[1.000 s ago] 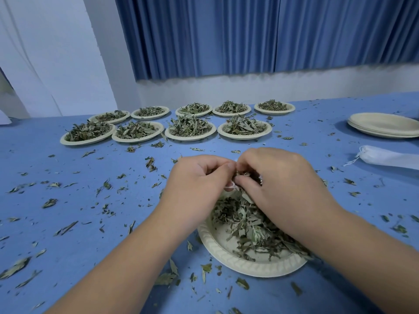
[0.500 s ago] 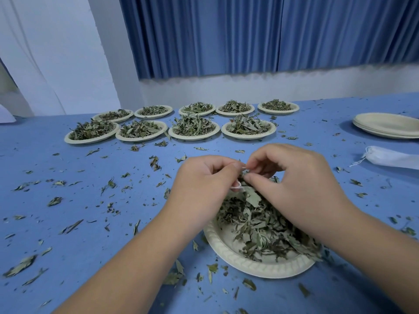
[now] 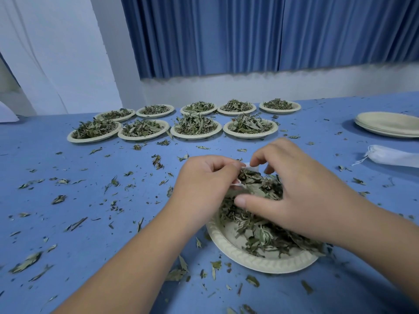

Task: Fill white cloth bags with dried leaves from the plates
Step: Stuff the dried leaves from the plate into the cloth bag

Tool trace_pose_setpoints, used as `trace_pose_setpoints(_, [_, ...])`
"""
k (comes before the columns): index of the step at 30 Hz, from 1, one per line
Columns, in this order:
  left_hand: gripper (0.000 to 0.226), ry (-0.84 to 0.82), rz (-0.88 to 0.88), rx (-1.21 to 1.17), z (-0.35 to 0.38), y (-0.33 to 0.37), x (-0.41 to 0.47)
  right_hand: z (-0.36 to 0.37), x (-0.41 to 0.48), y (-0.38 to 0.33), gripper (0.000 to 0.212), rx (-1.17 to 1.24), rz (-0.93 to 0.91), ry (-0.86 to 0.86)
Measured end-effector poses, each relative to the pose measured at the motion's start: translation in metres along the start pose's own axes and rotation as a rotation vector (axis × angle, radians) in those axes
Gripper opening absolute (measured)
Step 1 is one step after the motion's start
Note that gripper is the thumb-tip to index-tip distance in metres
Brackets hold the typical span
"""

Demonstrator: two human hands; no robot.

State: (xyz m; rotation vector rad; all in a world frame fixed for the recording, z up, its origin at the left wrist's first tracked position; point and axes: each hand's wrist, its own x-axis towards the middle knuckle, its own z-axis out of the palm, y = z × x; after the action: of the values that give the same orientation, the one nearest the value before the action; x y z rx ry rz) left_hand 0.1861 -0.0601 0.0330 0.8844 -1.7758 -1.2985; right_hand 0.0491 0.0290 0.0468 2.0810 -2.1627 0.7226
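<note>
Head view: I look down on my two hands over one plate; every place below is told from my fingers.
Table: blue, under everything, with leaf crumbs on all sides of my fingers.
Full plates: two rows, well beyond my fingertips.
Empty plates: a stack, far right of my fingers.
Other bag: white, lying right of my right hand, apart from it.
Near plate: directly below my fingers.
Dried leaves: heaped on it, touching my right thumb.
Left hand: fingers curled together, pinching the cloth edge.
Right hand: forefinger hooked on the opposite edge; thumb straight on the leaves.
White cloth bag: between my fingertips, mostly hidden; only bits of white rim show.
Handling, as I judge: the cloth is thin, soft and light, so it collapses; I should hold the mouth's hem on two sides. The leaves are brittle and spill easily.
</note>
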Motion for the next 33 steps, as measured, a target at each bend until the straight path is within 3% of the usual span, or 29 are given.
trace_pose_setpoints(3, [0.018, -0.001, -0.001, -0.015, -0.001, -0.001, 0.001, 0.002, -0.001, -0.001, 0.069, -0.134, -0.004, -0.081])
trace_pose_setpoints(7, [0.017, 0.002, -0.013, -0.051, -0.001, -0.001, 0.0, 0.002, 0.001, 0.004, 0.056, -0.072, -0.004, -0.075])
trace_pose_setpoints(14, [0.017, 0.005, 0.008, -0.031, -0.001, -0.001, 0.001, -0.001, 0.006, 0.011, 0.027, 0.1, -0.059, 0.077])
trace_pose_setpoints(19, [0.018, -0.017, 0.023, -0.046, 0.0, 0.0, -0.001, 0.003, 0.007, 0.013, 0.02, 0.185, -0.083, 0.207])
trace_pose_setpoints(33, [0.021, -0.061, -0.003, -0.177, 0.005, 0.01, -0.008, 0.007, 0.004, 0.007, 0.007, 0.068, -0.212, 0.359])
